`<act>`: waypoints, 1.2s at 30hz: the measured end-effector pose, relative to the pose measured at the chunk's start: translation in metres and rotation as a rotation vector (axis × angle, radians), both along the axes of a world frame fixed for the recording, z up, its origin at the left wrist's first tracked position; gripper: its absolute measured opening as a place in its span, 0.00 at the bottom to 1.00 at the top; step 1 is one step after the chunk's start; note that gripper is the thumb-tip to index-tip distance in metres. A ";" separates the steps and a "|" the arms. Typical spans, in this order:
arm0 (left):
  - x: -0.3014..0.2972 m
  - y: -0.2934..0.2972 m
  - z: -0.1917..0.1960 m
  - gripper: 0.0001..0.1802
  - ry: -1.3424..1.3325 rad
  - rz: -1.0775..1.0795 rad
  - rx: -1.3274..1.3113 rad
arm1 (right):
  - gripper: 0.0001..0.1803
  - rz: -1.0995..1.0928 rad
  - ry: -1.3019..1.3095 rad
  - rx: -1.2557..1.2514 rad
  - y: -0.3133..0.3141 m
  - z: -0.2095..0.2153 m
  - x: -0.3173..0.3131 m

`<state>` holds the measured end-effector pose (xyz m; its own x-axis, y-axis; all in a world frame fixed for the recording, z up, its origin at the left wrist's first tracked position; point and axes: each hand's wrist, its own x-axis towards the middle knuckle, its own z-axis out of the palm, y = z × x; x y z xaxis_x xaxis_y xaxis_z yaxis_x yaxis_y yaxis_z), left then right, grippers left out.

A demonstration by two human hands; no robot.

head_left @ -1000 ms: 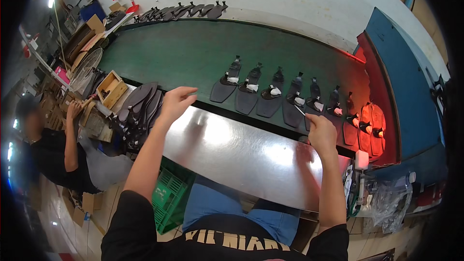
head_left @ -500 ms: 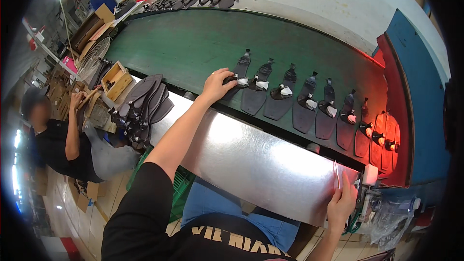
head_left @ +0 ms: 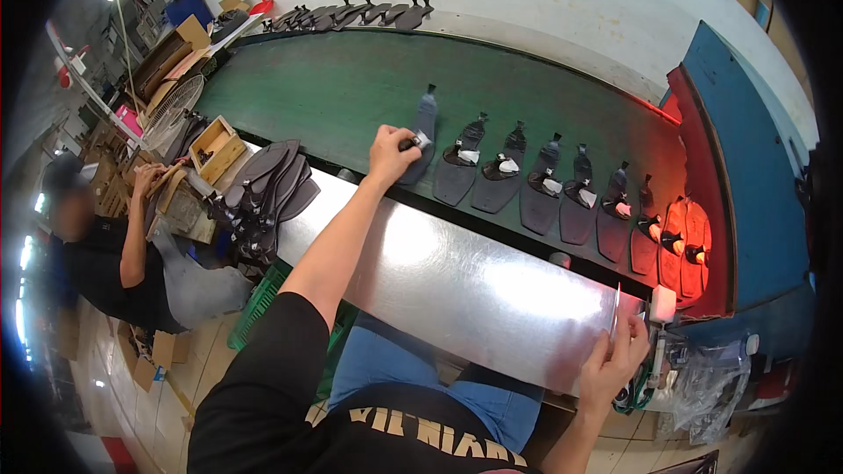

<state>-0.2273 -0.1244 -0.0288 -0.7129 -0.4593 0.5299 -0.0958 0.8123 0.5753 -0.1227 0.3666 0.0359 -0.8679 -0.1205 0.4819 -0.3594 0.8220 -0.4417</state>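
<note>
My left hand (head_left: 391,156) is closed round a small black strap piece (head_left: 407,144) with a whitish bit at its end. It hangs over the leftmost sandal sole (head_left: 425,114), whose lower part is partly behind my hand. Several more dark sandal soles with black straps and white tufts, such as this sandal sole (head_left: 454,177), lie in a row to the right on the green conveyor belt (head_left: 325,79). In my right hand (head_left: 612,360), pinched between the fingers, is a thin pointed metal tool (head_left: 617,305), upright above the metal tabletop's right end; its exact kind is unclear.
A shiny metal tabletop (head_left: 421,272) runs between me and the belt. Red-glowing heater housing (head_left: 702,193) covers the belt's right end. Stacked soles (head_left: 272,184) and a wooden box (head_left: 215,145) stand left, beside a co-worker (head_left: 114,254). More soles (head_left: 369,14) line the far edge.
My left hand has drawn the black strap piece up and left off the leftmost sole, baring more of it. The row of sandals has shifted slightly left. My right hand keeps its tool.
</note>
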 end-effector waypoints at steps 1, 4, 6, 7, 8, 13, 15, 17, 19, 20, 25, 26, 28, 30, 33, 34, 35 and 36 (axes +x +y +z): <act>0.003 -0.007 0.008 0.16 0.056 -0.009 0.039 | 0.21 0.035 0.039 -0.049 -0.008 0.004 0.005; 0.016 0.004 0.041 0.13 0.191 -0.117 0.236 | 0.19 0.299 -0.084 -0.313 -0.026 0.010 0.018; 0.045 0.060 0.084 0.14 0.210 -0.425 0.840 | 0.13 0.449 -0.366 -0.660 -0.037 0.003 0.023; 0.066 0.080 0.089 0.14 0.142 -0.466 0.908 | 0.12 0.518 -0.565 -0.913 -0.046 -0.005 0.025; 0.089 0.098 0.090 0.15 0.073 -0.502 0.978 | 0.11 0.626 -0.685 -1.108 -0.060 -0.010 0.023; 0.191 0.175 0.081 0.14 -0.219 -0.796 1.293 | 0.32 0.862 -0.845 -1.488 -0.110 0.008 0.027; 0.204 0.184 0.073 0.12 -0.223 -0.710 1.458 | 0.23 0.859 -0.736 -1.490 -0.112 0.016 0.033; 0.208 0.185 0.070 0.12 -0.220 -0.636 1.472 | 0.21 0.789 -0.760 -1.532 -0.102 0.029 0.034; 0.214 0.183 0.059 0.12 -0.165 -0.634 1.450 | 0.21 0.724 -0.759 -1.525 -0.092 0.040 0.040; 0.215 0.182 0.054 0.13 -0.147 -0.647 1.462 | 0.21 0.741 -0.713 -1.367 -0.089 0.039 0.042; 0.221 0.187 0.051 0.15 -0.108 -0.622 1.477 | 0.19 0.632 -0.565 -0.762 -0.086 0.021 0.066; 0.223 0.187 0.050 0.15 -0.113 -0.627 1.486 | 0.18 0.649 -0.501 -0.662 -0.086 0.020 0.066; 0.224 0.184 0.046 0.16 -0.124 -0.639 1.500 | 0.19 0.646 -0.469 -0.612 -0.087 0.009 0.069; 0.227 0.185 0.042 0.16 -0.098 -0.642 1.522 | 0.22 0.624 -0.510 -0.646 -0.090 0.008 0.072; 0.226 0.185 0.042 0.17 -0.124 -0.641 1.546 | 0.28 0.614 -0.564 -0.698 -0.096 0.012 0.073; 0.226 0.185 0.043 0.18 -0.140 -0.636 1.553 | 0.29 0.656 -0.511 -0.631 -0.093 0.008 0.070; 0.227 0.185 0.044 0.18 -0.139 -0.636 1.563 | 0.30 0.696 -0.457 -0.563 -0.091 0.005 0.068; 0.227 0.185 0.044 0.18 -0.139 -0.637 1.572 | 0.29 0.685 -0.451 -0.582 -0.092 0.004 0.069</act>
